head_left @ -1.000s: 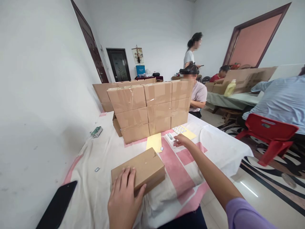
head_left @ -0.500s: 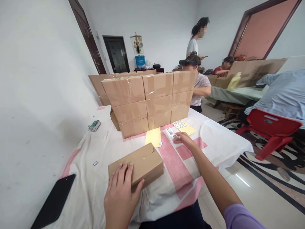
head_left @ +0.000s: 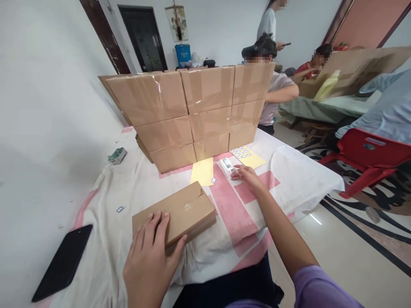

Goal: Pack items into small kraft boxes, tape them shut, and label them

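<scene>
A closed brown cardboard box (head_left: pixel 186 207) lies on the table right in front of me. My left hand (head_left: pixel 150 239) grips its near left corner, fingers spread over the top and thumb along the near side. Farther off, my right hand (head_left: pixel 246 176) has its fingertips closed at the near end of a small white packet (head_left: pixel 226 167) with a printed label. Whatever is pinched there is too small to make out. A yellow sheet (head_left: pixel 202 171) with one small sticker (head_left: pixel 213 180) lies left of the packet. Another yellow sheet (head_left: pixel 253 158), bearing several small stickers, is on the right.
Taped cardboard boxes (head_left: pixel 208 111) form a wall across the table's far side. On the left are a black phone (head_left: pixel 62 263), a small green box (head_left: pixel 117 155) and a small loose sticker (head_left: pixel 120 209). Other people sit and stand beyond; a red chair (head_left: pixel 369 158) stands at right.
My view has tilted down slightly, so the scene sits higher in the picture. My right fingers have moved a little against the white packet's near end. My left hand stays on the cardboard box.
</scene>
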`<state>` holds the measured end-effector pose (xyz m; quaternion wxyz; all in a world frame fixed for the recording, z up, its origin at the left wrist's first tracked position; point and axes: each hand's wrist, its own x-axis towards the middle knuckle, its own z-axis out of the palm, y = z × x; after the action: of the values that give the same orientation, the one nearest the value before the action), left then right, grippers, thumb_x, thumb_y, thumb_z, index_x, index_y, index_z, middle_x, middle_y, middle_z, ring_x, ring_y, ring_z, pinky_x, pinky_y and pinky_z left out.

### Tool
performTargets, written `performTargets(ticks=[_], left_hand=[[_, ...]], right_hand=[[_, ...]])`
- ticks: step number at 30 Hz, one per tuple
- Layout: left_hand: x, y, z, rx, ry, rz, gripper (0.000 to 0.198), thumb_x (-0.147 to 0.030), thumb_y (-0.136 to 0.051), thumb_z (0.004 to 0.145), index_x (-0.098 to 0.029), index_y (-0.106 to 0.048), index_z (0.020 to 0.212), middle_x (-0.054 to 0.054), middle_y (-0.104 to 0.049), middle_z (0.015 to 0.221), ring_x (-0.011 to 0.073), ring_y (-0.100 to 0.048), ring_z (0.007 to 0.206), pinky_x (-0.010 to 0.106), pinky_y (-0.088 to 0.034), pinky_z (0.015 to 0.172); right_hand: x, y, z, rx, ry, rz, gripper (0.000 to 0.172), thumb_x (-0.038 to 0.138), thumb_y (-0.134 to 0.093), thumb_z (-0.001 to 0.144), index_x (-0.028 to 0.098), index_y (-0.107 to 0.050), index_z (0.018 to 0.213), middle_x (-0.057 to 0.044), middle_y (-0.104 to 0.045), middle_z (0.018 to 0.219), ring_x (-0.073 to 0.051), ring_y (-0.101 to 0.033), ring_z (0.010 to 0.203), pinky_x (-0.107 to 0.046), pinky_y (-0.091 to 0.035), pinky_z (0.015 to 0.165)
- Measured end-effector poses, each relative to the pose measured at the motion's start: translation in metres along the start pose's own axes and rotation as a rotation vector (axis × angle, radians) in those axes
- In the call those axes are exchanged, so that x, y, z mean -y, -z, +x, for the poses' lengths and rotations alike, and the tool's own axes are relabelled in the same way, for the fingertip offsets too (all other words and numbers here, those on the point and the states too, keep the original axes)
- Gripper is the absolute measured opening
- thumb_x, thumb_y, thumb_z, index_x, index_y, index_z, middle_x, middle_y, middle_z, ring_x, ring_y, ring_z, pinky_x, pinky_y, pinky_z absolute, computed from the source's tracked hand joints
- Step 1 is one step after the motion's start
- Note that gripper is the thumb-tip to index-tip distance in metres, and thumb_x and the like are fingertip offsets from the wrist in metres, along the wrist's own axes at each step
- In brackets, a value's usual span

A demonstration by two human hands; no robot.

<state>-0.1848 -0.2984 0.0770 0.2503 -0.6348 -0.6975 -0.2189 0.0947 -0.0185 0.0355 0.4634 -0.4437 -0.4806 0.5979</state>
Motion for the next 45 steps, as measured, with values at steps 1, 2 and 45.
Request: performTargets(ticks=[1, 2, 45], left_hand=[[0.000, 0.001, 0.000, 0.005, -0.001, -0.003, 0.056, -0.048, -0.058, 0.093, -0.019, -0.052, 0.140, 0.014, -0.064, 0.136, 0.0348, -0.059, 0.126, 0.049, -0.046, 0.106], [0.000, 0.001, 0.000, 0.010, -0.004, -0.004, 0.056, -0.048, -0.058, 0.093, -0.018, -0.052, 0.140, 0.014, -0.063, 0.137, 0.0351, -0.059, 0.127, 0.049, -0.046, 0.105], [0.000, 0.002, 0.000, -0.003, 0.015, -0.030, 0.069, -0.047, -0.071, 0.084, -0.019, -0.053, 0.145, 0.015, -0.064, 0.138, 0.0394, -0.063, 0.121, 0.052, -0.051, 0.103]], right_hand=[[0.000, 0.000, 0.000, 0.002, -0.001, 0.003, 0.022, 0.018, -0.058, 0.088, 0.013, -0.062, 0.108, -0.012, -0.072, 0.096, -0.020, -0.073, 0.084, -0.036, -0.062, 0.087], [-0.001, 0.000, 0.000, 0.004, 0.000, 0.007, 0.022, 0.018, -0.059, 0.086, 0.013, -0.063, 0.107, -0.011, -0.072, 0.095, -0.021, -0.073, 0.084, -0.036, -0.062, 0.086], [-0.011, 0.007, -0.003, -0.085, -0.089, -0.116, 0.015, 0.016, -0.063, 0.063, 0.014, -0.069, 0.077, -0.004, -0.065, 0.058, -0.013, -0.055, 0.046, -0.024, -0.048, 0.044]])
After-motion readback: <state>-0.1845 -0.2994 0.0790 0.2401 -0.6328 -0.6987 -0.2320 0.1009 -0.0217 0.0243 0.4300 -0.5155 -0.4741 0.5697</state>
